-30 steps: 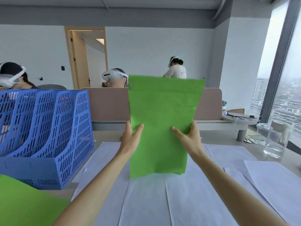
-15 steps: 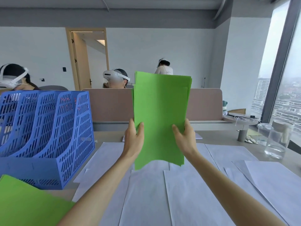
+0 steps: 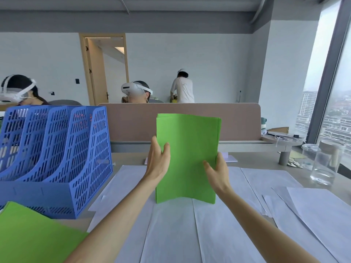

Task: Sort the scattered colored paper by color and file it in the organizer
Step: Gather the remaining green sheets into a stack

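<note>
I've got the green stack [image 3: 187, 158] upright, left hand [image 3: 158, 164] and right hand [image 3: 217, 171] each pinching a side edge, thumbs in front. Its bottom edge seems to rest on the white sheets [image 3: 171, 234], right of the organizer [image 3: 57, 149]. My call: loosen the pinch, tap the sheets flush, then tighten before heading for a slot.

Desk [image 3: 131, 158] bears white sheets [image 3: 171, 234], organizer [image 3: 57, 158], green paper [image 3: 28, 234].
</note>
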Motion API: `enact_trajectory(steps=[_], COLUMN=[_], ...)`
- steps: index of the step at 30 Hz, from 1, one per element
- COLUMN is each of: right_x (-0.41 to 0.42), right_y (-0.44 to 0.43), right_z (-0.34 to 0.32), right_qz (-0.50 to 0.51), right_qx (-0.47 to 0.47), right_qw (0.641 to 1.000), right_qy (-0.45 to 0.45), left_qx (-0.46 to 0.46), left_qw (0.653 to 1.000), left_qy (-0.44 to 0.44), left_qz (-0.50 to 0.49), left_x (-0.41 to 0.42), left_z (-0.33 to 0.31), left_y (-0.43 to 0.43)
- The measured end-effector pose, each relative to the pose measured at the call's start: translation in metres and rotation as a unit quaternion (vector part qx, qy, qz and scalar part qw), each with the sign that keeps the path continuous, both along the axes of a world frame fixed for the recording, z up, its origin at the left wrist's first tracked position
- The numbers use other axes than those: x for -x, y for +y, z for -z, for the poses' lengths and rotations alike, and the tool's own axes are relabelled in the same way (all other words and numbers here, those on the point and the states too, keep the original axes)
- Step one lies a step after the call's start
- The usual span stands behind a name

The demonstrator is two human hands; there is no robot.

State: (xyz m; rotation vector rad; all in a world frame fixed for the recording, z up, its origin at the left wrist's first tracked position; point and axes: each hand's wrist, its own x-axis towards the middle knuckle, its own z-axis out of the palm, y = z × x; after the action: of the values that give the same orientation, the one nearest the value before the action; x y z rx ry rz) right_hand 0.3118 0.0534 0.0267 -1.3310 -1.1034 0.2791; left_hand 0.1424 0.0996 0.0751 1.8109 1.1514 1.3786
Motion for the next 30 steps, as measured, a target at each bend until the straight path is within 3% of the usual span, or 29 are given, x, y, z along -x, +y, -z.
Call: enact_trajectory(steps=[7,10,14,17,26,28,30], right_x=[-0.003,-0.004,-0.005,-0.007,-0.007,-0.006,-0.007], right_y=[-0.007,-0.006,-0.003,0.0,0.002,0.001,0.0], right_z=[0.0,0.008,0.007,0.008,0.003,-0.005,-0.007], right_qz=[-0.02,-0.033,-0.039,-0.048,-0.067,-0.066,-0.058], right_qx=[-0.037,-0.03,-0.023,-0.018,-0.016,-0.038,-0.054], right_qw=[0.999,0.998,0.998,0.998,0.996,0.995,0.994], right_qy=[0.02,0.037,0.042,0.042,0.055,0.06,0.07], left_qx=[-0.118,-0.169,-0.215,-0.272,-0.276,-0.281,-0.227], left_qw=[0.987,0.982,0.973,0.958,0.955,0.953,0.961], left_qy=[-0.101,-0.082,0.008,0.002,-0.066,-0.103,-0.156], left_qz=[-0.03,-0.032,-0.083,-0.084,-0.08,-0.047,0.015], left_x=[0.005,0.005,0.004,0.006,0.009,0.011,0.015], left_z=[-0.017,-0.023,-0.03,-0.026,-0.023,-0.03,-0.03], left_y=[0.011,0.008,0.009,0.015,0.021,0.018,0.013])
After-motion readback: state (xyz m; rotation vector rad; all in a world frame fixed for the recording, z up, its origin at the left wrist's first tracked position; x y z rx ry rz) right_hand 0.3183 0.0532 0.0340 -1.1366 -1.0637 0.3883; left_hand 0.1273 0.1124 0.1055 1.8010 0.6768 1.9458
